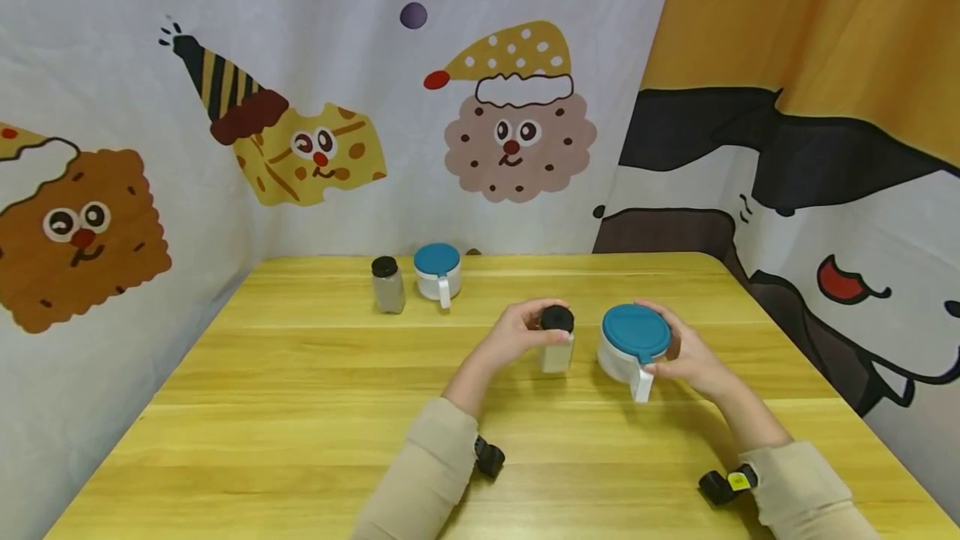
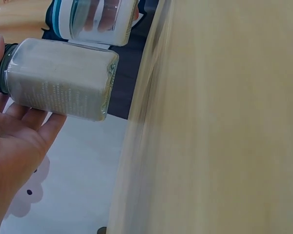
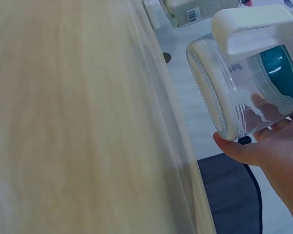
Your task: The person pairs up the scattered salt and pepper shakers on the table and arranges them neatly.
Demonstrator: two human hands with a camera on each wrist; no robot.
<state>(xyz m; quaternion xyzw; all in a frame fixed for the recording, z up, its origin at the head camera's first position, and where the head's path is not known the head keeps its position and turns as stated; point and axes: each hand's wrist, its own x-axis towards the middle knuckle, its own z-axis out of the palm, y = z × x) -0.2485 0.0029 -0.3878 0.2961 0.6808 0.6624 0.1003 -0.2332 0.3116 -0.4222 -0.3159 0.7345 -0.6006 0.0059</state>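
My left hand (image 1: 517,330) grips a small clear jar (image 1: 557,354) near its black lid, thumb and fingers on opposite sides. Pale contents fill much of this jar (image 2: 63,78) in the left wrist view, and its bottom is off the table there. A clear seasoning pot (image 1: 621,359) with a blue lid and white handle is held by my right hand (image 1: 688,354) around its right side. In the right wrist view the pot (image 3: 234,92) shows a layer of pale contents at its base. The two containers are side by side, apart from each other.
Toward the back left of the wooden table (image 1: 300,407) stand another black-lidded jar (image 1: 388,294) and another blue-lidded pot (image 1: 435,283), close together. A printed curtain (image 1: 345,40) hangs behind the table and along its sides.
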